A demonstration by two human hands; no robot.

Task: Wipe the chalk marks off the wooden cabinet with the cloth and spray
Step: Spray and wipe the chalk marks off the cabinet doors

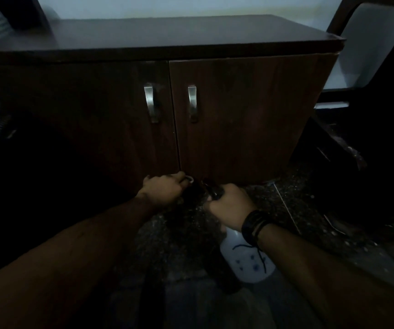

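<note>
White translucent plastic forms the spray bottle (248,260), which is gripped by its dark trigger head in the closed right hand (230,205), low before the wooden cabinet (238,115). The neck is judged the sound hold: the body is rigid, probably light, and slippery if wet. Its fill level cannot be told in the dim light. The left hand (163,189) is closed on a dark bundle with a pale spot, taken to be the soft, limp cloth (191,188), just beside the right. Both cabinet doors are shut; no chalk marks are discernible.
</note>
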